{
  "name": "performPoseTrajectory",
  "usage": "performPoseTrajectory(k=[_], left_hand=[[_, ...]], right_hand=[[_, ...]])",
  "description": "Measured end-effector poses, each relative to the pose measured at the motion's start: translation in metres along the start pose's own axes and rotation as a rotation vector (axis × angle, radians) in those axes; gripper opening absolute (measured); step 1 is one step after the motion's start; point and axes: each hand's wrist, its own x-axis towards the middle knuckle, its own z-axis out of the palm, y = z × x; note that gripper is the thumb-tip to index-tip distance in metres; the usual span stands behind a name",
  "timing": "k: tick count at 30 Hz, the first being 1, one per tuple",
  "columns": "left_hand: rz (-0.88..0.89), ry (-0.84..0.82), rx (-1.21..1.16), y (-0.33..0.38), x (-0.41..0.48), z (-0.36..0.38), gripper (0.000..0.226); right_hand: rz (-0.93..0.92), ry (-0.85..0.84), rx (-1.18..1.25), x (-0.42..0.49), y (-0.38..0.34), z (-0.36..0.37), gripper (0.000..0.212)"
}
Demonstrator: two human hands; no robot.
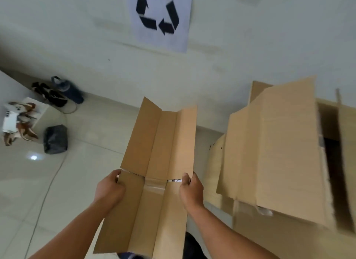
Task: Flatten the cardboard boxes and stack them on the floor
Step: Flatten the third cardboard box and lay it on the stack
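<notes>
pale tiled floor [81, 181], recycling sign [159, 15]

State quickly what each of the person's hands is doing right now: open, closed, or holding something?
Left hand: gripping the narrow cardboard box by its left edge.
Right hand: gripping the same box by its right edge.

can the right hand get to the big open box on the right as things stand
Probably, once freed: the right hand grips the held box, but nothing stands between it and the big box beside it.
</notes>
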Motion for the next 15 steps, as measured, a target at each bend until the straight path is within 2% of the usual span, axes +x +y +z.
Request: performPoseTrajectory(k=[8, 11, 15], left_hand=[[0.012, -0.101, 0.070, -0.059, 0.184, 0.074, 0.049], [0.000, -0.120, 0.061, -0.091, 0.255, 0.118, 0.047], [0.046, -0.110, 0.062, -0.125, 0.345, 0.180, 0.042]], right_hand=[[0.267, 0.065, 0.001, 0.136, 0.085, 0.102, 0.032], [0.286, 0.098, 0.031, 0.199, 0.123, 0.140, 0.026], [0.276, 0.121, 0.072, 0.290, 0.178, 0.193, 0.032]])
